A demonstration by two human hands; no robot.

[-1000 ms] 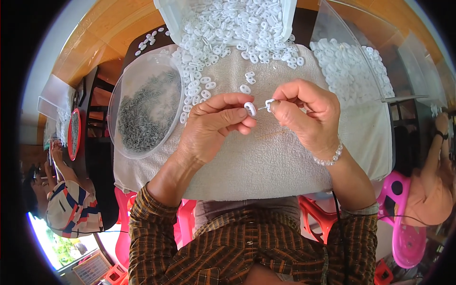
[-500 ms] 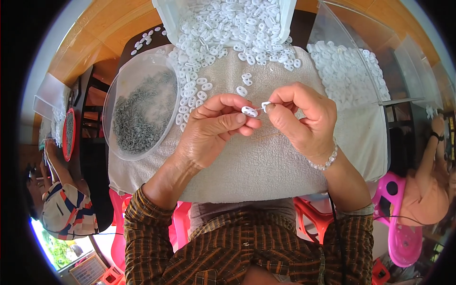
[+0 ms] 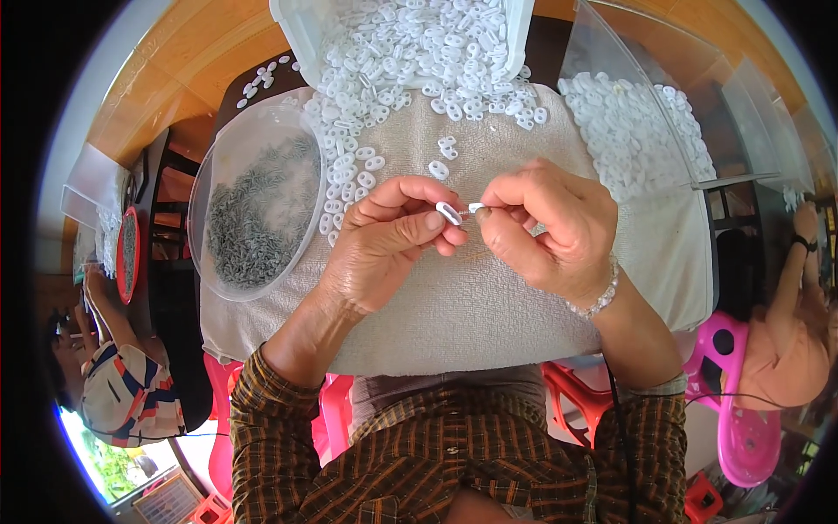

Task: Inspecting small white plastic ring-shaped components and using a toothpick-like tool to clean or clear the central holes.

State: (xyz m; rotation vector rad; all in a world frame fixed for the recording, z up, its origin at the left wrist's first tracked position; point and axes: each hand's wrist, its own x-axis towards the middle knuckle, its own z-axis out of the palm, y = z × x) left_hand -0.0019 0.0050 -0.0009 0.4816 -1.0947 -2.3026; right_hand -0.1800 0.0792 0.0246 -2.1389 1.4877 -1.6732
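Note:
My left hand (image 3: 375,249) pinches a white oval plastic piece (image 3: 449,213) between thumb and fingers, over the middle of the towel-covered table. Close to its right, my right hand (image 3: 554,227) grips a small white plastic piece (image 3: 475,208) at its fingertips. A thin metal spring (image 3: 464,214) bridges the narrow gap between the two pieces. Just beyond my hands, a few loose white two-holed ovals (image 3: 439,169) lie on the beige towel (image 3: 410,319).
A round clear tub (image 3: 194,205) of small grey springs (image 3: 253,231) stands at left. Many white ovals spill from a tipped white bin (image 3: 521,44) at the far side. A clear box (image 3: 602,35) with white pieces stands at right. Other people sit on both sides.
My right hand has shifted slightly left, bringing the small white piece nearer the oval one. The oval piece has turned in my left fingers, showing more of its edge.

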